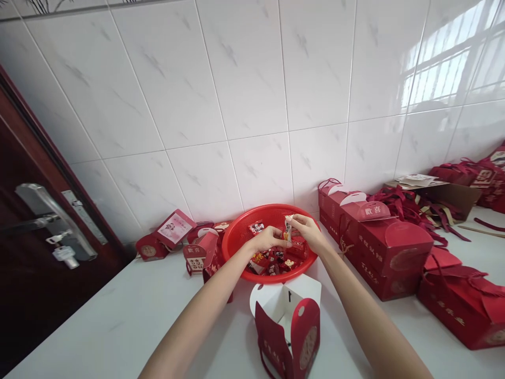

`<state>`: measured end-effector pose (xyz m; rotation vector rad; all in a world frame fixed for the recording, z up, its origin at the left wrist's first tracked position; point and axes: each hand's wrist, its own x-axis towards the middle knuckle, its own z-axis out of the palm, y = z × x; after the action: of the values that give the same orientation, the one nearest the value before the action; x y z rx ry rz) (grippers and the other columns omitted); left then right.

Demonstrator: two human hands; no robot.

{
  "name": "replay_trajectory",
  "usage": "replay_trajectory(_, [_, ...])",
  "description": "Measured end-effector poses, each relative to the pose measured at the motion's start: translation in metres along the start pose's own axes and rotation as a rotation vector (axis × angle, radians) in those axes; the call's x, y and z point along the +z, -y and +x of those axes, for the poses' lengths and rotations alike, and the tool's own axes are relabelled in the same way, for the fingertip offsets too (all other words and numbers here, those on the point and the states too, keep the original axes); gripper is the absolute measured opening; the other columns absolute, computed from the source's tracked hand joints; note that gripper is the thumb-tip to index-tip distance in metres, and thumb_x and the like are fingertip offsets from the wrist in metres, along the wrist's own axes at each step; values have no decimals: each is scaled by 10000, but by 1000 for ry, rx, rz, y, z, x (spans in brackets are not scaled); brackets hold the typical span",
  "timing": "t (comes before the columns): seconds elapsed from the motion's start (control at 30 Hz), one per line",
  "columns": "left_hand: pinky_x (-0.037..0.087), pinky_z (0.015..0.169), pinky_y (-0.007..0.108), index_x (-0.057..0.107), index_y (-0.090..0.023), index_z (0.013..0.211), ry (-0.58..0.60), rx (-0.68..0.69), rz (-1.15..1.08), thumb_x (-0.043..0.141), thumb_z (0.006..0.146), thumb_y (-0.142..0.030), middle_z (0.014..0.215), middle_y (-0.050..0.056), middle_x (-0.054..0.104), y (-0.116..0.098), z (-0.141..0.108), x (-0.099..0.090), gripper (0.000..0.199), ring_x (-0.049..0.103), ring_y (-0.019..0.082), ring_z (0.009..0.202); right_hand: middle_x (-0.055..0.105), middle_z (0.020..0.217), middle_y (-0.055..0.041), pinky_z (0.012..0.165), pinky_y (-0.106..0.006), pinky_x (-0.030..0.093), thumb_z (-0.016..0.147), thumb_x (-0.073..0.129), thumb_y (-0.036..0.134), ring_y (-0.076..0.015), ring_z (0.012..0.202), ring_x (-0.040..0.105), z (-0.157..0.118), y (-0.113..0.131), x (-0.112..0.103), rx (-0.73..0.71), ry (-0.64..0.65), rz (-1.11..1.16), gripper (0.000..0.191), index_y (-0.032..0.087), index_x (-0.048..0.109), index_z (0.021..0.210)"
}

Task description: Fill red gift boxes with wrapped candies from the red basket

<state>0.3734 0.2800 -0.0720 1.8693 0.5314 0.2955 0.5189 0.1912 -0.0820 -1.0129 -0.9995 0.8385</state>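
Observation:
A red plastic basket [241,223] stands against the wall with several wrapped candies [272,263] inside. Over it, my right hand [305,229] pinches a small white and orange candy packet [288,229] upright between thumb and fingers. My left hand [268,239] is beside the packet, its fingers curled towards it; whether they touch or grip anything is too small to tell. In front of the basket, between my forearms, stands a red gift box [274,339] with its top flaps spread and its white inside showing.
Stacked red boxes [389,247] line the wall at the right, with another red box [463,305] nearer. Behind them lies a cardboard box [460,197] with dark red ribbons [402,208]. Small red boxes [152,246] stand left of the basket. A door handle [59,221] is far left.

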Motion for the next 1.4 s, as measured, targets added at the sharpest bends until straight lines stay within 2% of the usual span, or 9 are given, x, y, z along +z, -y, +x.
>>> replay_trajectory(0.33, [488, 723, 309, 753, -141, 740, -33, 56, 32, 889, 538, -486, 729, 32, 720, 7, 1, -5, 422, 626, 171, 704, 613, 750, -16, 633, -285, 517, 567, 816, 658, -150, 691, 579, 3, -1, 0, -16, -19, 7, 529, 181, 634, 704])
replay_trajectory(0.47, [496, 868, 311, 766, -168, 939, -195, 87, 89, 676, 797, -529, 1019, 73, 759, 10, 7, -10, 398, 668, 201, 948, 587, 724, 5, 662, -272, 506, 589, 779, 702, -139, 690, 558, 6, -6, -3, -45, -132, 25, 550, 204, 583, 714])
replay_trajectory(0.53, [503, 863, 321, 752, -163, 939, -283, 53, 142, 568, 876, -496, 1024, 89, 757, 16, 12, -13, 386, 674, 206, 953, 565, 695, 17, 631, -252, 482, 610, 773, 699, -123, 654, 536, 7, -8, -5, -50, -157, 22, 545, 207, 562, 707])
replay_trajectory(0.67, [495, 799, 329, 723, -170, 750, -359, -52, 329, 670, 775, -320, 869, 80, 752, 33, 16, -22, 161, 671, 225, 854, 559, 638, 18, 536, -244, 429, 639, 753, 714, -123, 582, 521, 7, -11, -6, -51, -145, 0, 548, 211, 544, 697])
replay_trajectory(0.73, [481, 779, 317, 708, -185, 688, -345, -104, 429, 740, 668, -234, 820, 62, 746, 40, 15, -24, 61, 665, 230, 833, 558, 610, 18, 506, -249, 412, 653, 738, 727, -128, 554, 524, 7, -11, -5, -46, -134, -8, 550, 214, 548, 702])
replay_trajectory(0.9, [459, 718, 282, 701, -218, 643, -191, -211, 605, 866, 446, -235, 701, 8, 715, 44, 12, -25, 257, 658, 230, 768, 559, 601, 25, 467, -241, 380, 637, 753, 728, -107, 503, 495, 6, -11, -6, -22, -137, -18, 554, 211, 563, 704])
replay_trajectory(0.97, [455, 730, 292, 716, -223, 676, -145, -227, 652, 893, 401, -278, 751, 23, 732, 42, 11, -23, 332, 665, 256, 808, 574, 622, 22, 466, -236, 388, 619, 763, 733, -102, 505, 499, 6, -10, -6, -15, -141, -18, 564, 208, 579, 713])
replay_trajectory(1.1, [457, 753, 315, 763, -235, 852, -98, -235, 709, 915, 371, -282, 941, 72, 762, 35, 12, -18, 507, 665, 303, 911, 633, 662, -1, 451, -236, 411, 586, 773, 748, -105, 493, 522, 4, -6, -4, 24, -131, 2, 594, 206, 598, 754])
replay_trajectory(1.4, [410, 626, 267, 758, -241, 671, 38, -239, 762, 883, 495, -339, 642, -5, 675, 24, 7, -13, 238, 595, 191, 658, 705, 701, -39, 422, -212, 417, 556, 798, 739, -115, 484, 586, 1, 2, 0, 71, -105, 34, 625, 202, 558, 767])
